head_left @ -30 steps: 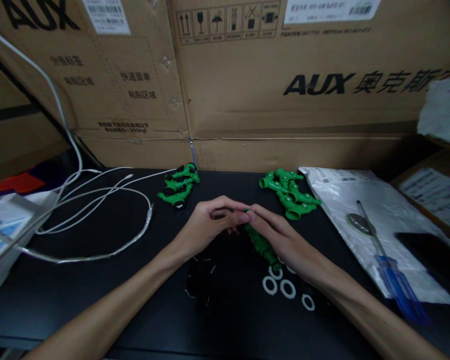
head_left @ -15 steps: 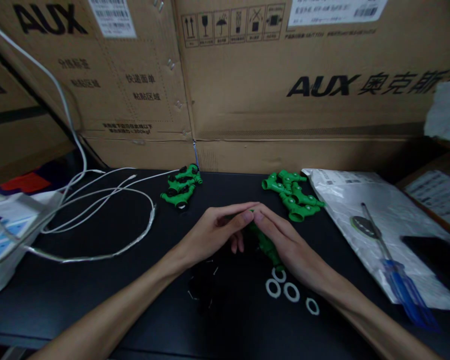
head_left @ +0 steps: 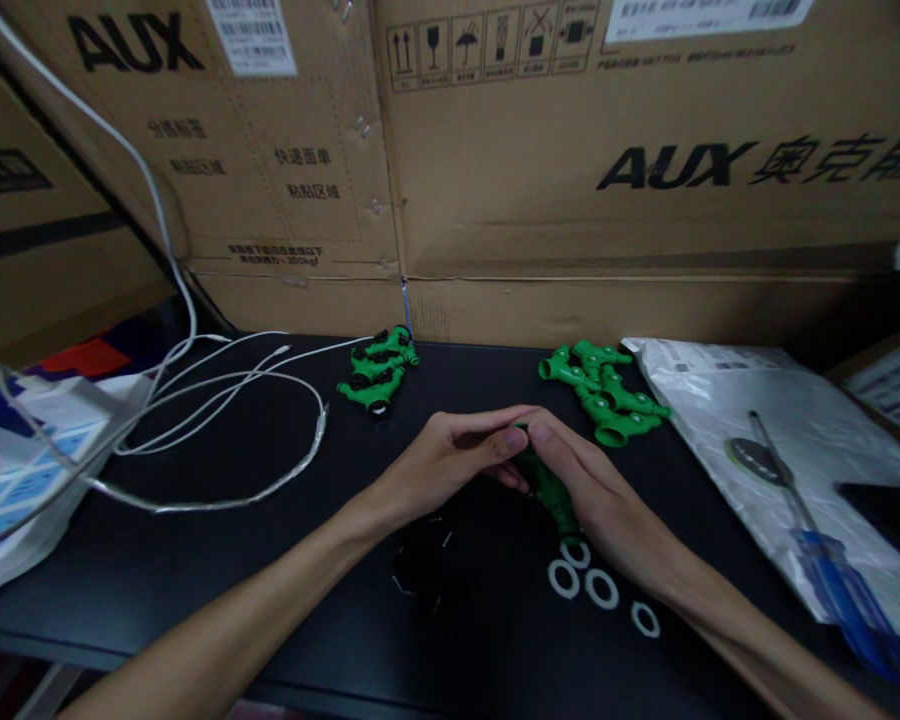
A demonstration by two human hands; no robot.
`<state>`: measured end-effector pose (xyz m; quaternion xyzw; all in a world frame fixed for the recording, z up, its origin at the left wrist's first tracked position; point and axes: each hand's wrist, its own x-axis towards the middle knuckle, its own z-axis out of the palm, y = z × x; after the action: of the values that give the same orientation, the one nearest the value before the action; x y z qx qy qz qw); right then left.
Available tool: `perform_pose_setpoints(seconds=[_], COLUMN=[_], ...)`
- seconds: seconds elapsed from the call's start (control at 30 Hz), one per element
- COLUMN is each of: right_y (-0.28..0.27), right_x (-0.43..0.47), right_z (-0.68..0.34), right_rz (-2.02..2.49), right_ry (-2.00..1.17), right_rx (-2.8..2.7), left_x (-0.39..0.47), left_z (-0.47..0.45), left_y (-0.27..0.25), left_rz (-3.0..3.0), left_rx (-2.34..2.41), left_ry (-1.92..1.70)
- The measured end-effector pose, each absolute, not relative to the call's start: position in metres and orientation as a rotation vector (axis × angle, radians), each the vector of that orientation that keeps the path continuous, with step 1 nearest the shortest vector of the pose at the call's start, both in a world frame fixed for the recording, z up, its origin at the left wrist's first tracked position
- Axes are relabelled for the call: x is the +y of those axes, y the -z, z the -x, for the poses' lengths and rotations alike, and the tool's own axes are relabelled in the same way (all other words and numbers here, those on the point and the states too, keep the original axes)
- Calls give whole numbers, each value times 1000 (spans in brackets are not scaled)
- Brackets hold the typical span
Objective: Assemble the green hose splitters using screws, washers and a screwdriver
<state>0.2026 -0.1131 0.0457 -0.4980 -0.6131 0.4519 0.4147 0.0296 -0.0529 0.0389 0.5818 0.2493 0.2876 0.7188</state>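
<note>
- The green plastic branching fitting (head_left: 551, 490) is held between the two hands over the middle of the table (head_left: 307, 610), tilted, one end up at the thumbs and the other toward the white rings.
- The right hand (head_left: 589, 490) wraps the fitting's side, thumb near its upper end and the fingers mostly out of sight behind; this grip probably keeps the body steady.
- The left hand (head_left: 450, 460) has thumb and forefinger pinching that same upper end — likely because two opposed hands can press or turn something there. Exactly what lies under the fingertips is hidden.
- Below the fitting lie four flat white ring washers (head_left: 602, 589); its lower end overlaps the nearest one in view, and I cannot tell whether they touch. They sit loose and within easy reach of the right hand.
- A dim cluster of black parts (head_left: 420, 565) lies below the left hand, its shapes hard to make out, perhaps kept on that side for handy picking.
- Farther back, green fittings with black parts (head_left: 379, 375) sit left, and plain green fittings (head_left: 600, 395) sit right — apparently sorted by state.
- The blue-handled screwdriver (head_left: 844, 590) lies at right, partly on the silvery plastic mailer (head_left: 712, 400), out of the hands' way.
</note>
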Motion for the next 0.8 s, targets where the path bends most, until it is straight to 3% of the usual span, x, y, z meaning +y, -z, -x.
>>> perform_pose_setpoints(seconds=[0.8], right_y=[-49], right_x=[-116], right_z=[-201], right_rz=[1267], right_ry=[-1056], right_rx=[-1547], left_x=[-55], left_z=[-28], left_y=[-42], left_rz=[-976], left_rx=[521], left_ry=[-573])
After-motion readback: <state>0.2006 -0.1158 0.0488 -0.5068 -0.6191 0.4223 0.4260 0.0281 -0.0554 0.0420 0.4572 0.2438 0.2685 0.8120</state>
